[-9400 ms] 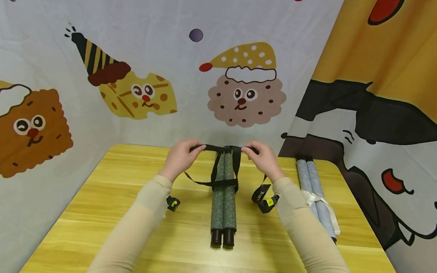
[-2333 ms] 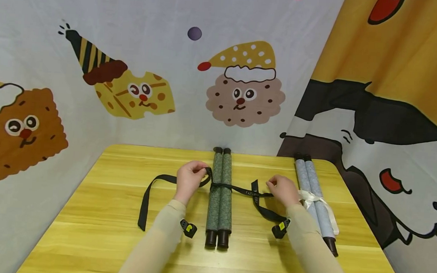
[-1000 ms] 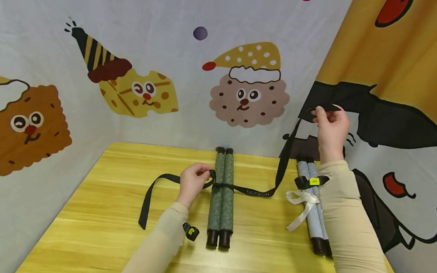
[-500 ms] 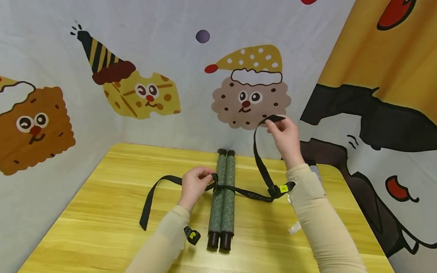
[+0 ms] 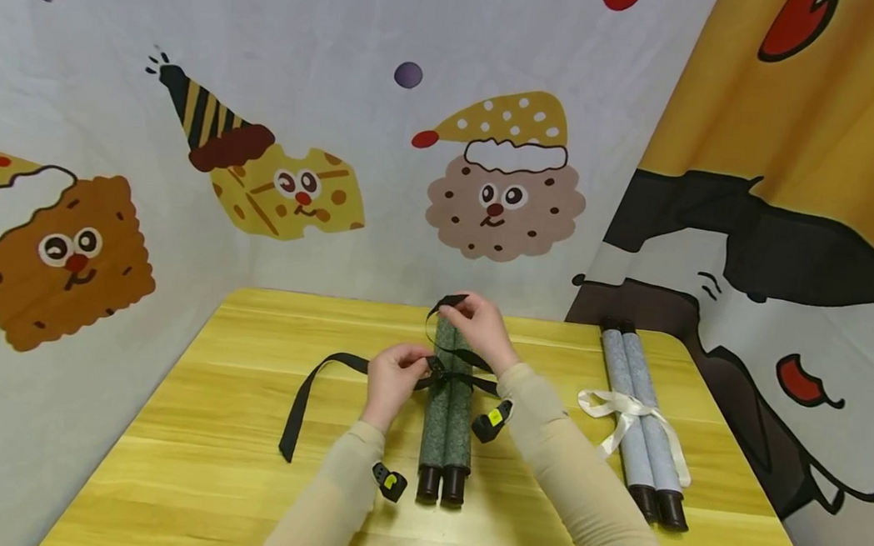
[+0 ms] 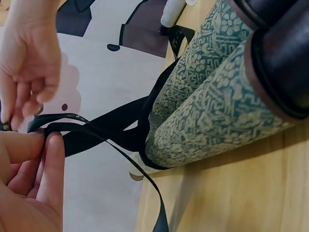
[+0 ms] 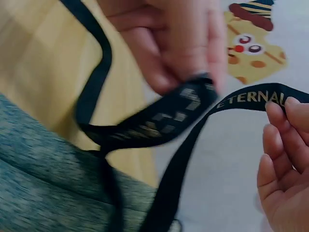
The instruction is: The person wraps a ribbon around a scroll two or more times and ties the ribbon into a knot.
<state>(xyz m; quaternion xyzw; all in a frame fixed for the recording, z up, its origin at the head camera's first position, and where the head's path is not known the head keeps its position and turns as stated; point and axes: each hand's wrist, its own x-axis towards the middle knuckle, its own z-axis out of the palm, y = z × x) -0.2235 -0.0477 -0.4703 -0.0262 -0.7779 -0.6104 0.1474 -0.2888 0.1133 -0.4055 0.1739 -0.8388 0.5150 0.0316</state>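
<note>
Two green patterned hanging scrolls (image 5: 434,436) with dark brown end knobs lie side by side mid-table. Around their middle runs a black ribbon (image 5: 295,415) with light lettering, its left tail trailing on the table. Just left of the crossing, my left hand (image 5: 391,380) pinches a fold of the ribbon between thumb and fingertips. My right hand (image 5: 484,334) pinches the ribbon's other length above the upper part of the scrolls. In the right wrist view that ribbon length (image 7: 149,123) bends below the fingers. The right fingertips are partly hidden in the left wrist view.
To the right lie two pale blue-grey scrolls (image 5: 638,452), tied with a cream ribbon (image 5: 628,404) in a bow. A printed cloth backdrop (image 5: 317,266) hangs behind the wooden table (image 5: 192,475). Each wrist wears a small black camera.
From a raised spot at the far right, my right hand has come left and down over the green scrolls, bringing its ribbon length. The left hand has kept its pinch nearly in place.
</note>
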